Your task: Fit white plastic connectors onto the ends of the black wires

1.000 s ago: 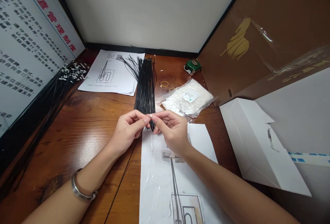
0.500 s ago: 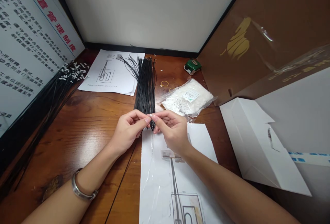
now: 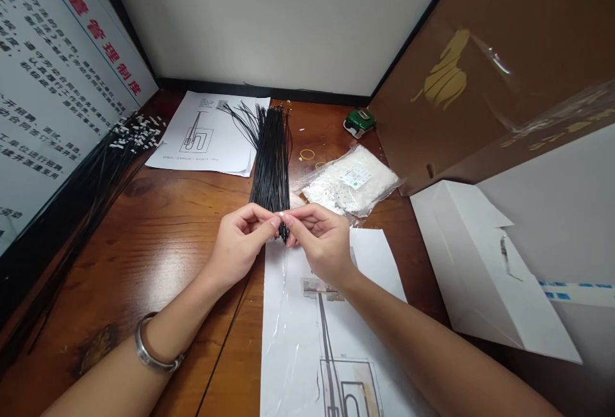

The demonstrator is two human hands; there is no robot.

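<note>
My left hand [image 3: 241, 237] and my right hand [image 3: 321, 234] meet fingertip to fingertip above the near end of a bundle of black wires [image 3: 270, 161]. Between the pinched thumbs and forefingers shows a tiny white connector [image 3: 282, 214], mostly covered by the fingers. The right fingers pinch it. The left fingers are closed too, seemingly on a thin black wire that trails below that hand; its tip is hidden. Behind my right hand lies a clear bag of small white connectors [image 3: 353, 177] with a label.
A printed drawing [image 3: 293, 340] lies under my hands, another sheet [image 3: 168, 148] at the back left. More black wires with white ends [image 3: 134, 132] lie along the left board. A green tape measure [image 3: 359, 122], rubber band [image 3: 307, 155], brown carton [image 3: 432, 103] and white box [image 3: 475, 263] are right.
Both hands keep almost the same pose, pinched together at the tiny white connector. The view has shifted very slightly; nothing has visibly been let go.
</note>
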